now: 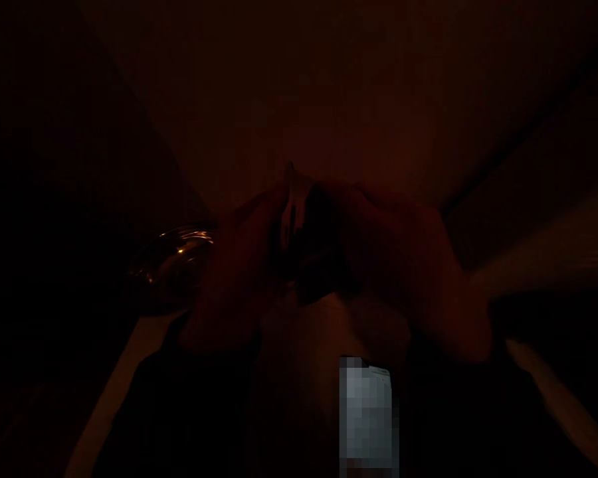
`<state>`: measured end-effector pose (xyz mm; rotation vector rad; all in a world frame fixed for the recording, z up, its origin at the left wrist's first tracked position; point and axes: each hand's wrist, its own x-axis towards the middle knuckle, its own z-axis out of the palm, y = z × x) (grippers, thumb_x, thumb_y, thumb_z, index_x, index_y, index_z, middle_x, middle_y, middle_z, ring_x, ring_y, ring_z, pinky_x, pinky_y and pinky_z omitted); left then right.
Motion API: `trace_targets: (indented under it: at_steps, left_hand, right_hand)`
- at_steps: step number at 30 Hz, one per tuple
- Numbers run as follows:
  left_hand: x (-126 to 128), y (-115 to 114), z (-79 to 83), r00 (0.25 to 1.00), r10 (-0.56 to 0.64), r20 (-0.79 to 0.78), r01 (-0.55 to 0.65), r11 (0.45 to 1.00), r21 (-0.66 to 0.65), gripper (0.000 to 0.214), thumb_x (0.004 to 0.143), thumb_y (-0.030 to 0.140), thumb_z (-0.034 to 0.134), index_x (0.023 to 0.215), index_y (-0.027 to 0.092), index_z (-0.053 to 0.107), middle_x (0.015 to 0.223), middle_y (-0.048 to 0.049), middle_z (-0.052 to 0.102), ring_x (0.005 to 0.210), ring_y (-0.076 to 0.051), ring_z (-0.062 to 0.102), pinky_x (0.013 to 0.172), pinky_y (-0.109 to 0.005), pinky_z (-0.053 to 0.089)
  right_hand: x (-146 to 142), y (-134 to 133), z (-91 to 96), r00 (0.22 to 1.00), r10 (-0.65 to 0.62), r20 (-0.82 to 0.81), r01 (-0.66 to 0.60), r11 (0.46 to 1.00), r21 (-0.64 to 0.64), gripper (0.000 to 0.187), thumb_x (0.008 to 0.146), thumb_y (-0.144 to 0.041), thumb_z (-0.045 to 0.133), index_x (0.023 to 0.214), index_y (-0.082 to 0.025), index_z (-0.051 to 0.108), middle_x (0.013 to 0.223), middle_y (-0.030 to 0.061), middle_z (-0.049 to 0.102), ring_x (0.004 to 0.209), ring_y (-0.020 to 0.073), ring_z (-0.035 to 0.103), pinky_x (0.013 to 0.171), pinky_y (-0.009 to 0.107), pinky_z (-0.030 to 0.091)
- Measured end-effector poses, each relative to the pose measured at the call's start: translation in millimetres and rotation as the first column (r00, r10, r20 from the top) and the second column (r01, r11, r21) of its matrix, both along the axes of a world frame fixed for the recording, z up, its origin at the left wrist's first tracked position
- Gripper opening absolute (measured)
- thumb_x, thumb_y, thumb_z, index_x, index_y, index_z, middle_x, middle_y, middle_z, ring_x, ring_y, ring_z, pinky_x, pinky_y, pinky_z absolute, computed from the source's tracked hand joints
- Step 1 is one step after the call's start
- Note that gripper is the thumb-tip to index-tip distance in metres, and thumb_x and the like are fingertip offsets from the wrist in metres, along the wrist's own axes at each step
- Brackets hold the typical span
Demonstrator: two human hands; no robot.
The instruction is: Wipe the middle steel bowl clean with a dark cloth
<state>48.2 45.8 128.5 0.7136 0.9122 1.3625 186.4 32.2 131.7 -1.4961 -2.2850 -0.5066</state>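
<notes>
The scene is very dark and reddish. My left hand [239, 279] and my right hand [403, 265] meet in the middle of the view. Between them is a dark lump [313, 259] with a pale narrow strip [290, 212] standing along its left side. Both hands seem curled around it, but their fingers are lost in the gloom. What the thing is cannot be made out.
A shiny metal bowl [179, 255] glints just left of my left hand. A lit phone screen [367, 415] glows low in the centre. Pale bands, perhaps surface edges, run at lower left [109, 392] and at right [543, 255].
</notes>
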Motion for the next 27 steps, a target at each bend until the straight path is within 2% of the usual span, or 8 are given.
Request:
trace_targets:
  at_steps: [3,7,11,14,17,20,24,27]
  left_hand:
    - [0.9,-0.4,0.7,0.997,-0.045,-0.063,0.047,0.999,0.026,0.019,0.088,0.021,0.053,0.077,0.017,0.068,0.07,-0.0005,0.067,0.07,-0.014,0.063,0.058,-0.022,0.046]
    - [0.4,0.9,-0.8,0.996,-0.01,-0.091,0.009,1.0,-0.011,0.016,0.085,0.029,0.058,0.077,0.02,0.068,0.065,0.0004,0.065,0.06,-0.012,0.059,0.051,-0.022,0.043]
    - [-0.9,4.0,-4.7,0.995,0.027,-0.097,-0.031,0.998,-0.046,0.023,0.082,0.034,0.062,0.093,0.015,0.071,0.082,-0.0047,0.071,0.069,-0.017,0.065,0.057,-0.025,0.049]
    - [-1.9,3.7,-3.2,0.997,0.007,-0.074,-0.012,0.998,-0.063,0.029,0.081,0.037,0.062,0.097,0.015,0.071,0.087,-0.0062,0.071,0.072,-0.017,0.065,0.058,-0.025,0.05]
    - [-3.0,2.1,0.5,0.999,0.014,-0.036,-0.016,0.998,-0.062,0.023,0.081,0.035,0.062,0.09,0.015,0.07,0.078,-0.0031,0.069,0.067,-0.013,0.062,0.055,-0.021,0.047]
    - [-3.8,2.4,1.2,0.998,0.047,-0.053,-0.047,0.999,-0.012,0.02,0.083,0.031,0.059,0.09,0.016,0.069,0.079,-0.0017,0.068,0.067,-0.011,0.061,0.058,-0.019,0.047]
    - [-3.8,2.9,-0.1,0.988,0.063,-0.139,-0.069,0.997,-0.041,0.022,0.081,0.034,0.062,0.092,0.017,0.071,0.086,-0.0038,0.07,0.072,-0.013,0.064,0.062,-0.021,0.049]
    - [-4.2,1.3,1.3,0.967,0.038,-0.251,-0.047,0.998,-0.031,0.024,0.078,0.035,0.064,0.091,0.016,0.072,0.084,-0.005,0.071,0.075,-0.016,0.065,0.06,-0.021,0.049]
  right_hand:
    - [10.0,6.9,-1.6,0.992,-0.095,-0.078,0.098,0.994,0.041,0.027,0.096,-0.028,0.039,0.116,-0.022,0.056,0.089,0.0064,0.068,0.073,0.0236,0.066,0.056,0.031,0.046]
    - [23.1,5.1,3.4,0.948,-0.193,-0.253,0.24,0.956,0.168,0.03,0.093,-0.033,0.048,0.121,-0.022,0.052,0.093,0.0077,0.068,0.075,0.0241,0.066,0.057,0.033,0.046]
    - [20.5,2.1,6.2,0.9,-0.21,-0.382,0.33,0.901,0.283,0.029,0.092,-0.033,0.052,0.117,-0.019,0.056,0.098,0.0097,0.067,0.082,0.0249,0.065,0.064,0.035,0.048]
    - [5.2,3.2,-0.5,0.917,-0.126,-0.378,0.229,0.943,0.241,0.029,0.094,-0.036,0.049,0.115,-0.02,0.06,0.094,0.0083,0.066,0.078,0.0213,0.063,0.067,0.034,0.049]
    - [-8.8,3.7,-10.2,0.944,0.076,-0.32,-0.023,0.986,0.166,0.037,0.093,-0.037,0.047,0.124,-0.018,0.057,0.097,0.0108,0.063,0.078,0.0218,0.061,0.064,0.033,0.05]
    - [-9.3,4.4,-15.9,0.921,0.272,-0.28,-0.255,0.962,0.096,0.046,0.092,-0.031,0.048,0.135,-0.015,0.047,0.111,0.0152,0.059,0.091,0.0251,0.06,0.073,0.038,0.052]
    - [4.1,11.7,-16.2,0.896,0.314,-0.313,-0.298,0.95,0.098,0.046,0.093,-0.027,0.047,0.137,-0.014,0.043,0.108,0.0136,0.061,0.095,0.0269,0.058,0.081,0.044,0.051]
    - [10.6,15.5,-14.7,0.846,0.317,-0.428,-0.293,0.948,0.122,0.042,0.093,-0.027,0.048,0.134,-0.015,0.045,0.108,0.0116,0.062,0.096,0.0246,0.059,0.082,0.04,0.052]
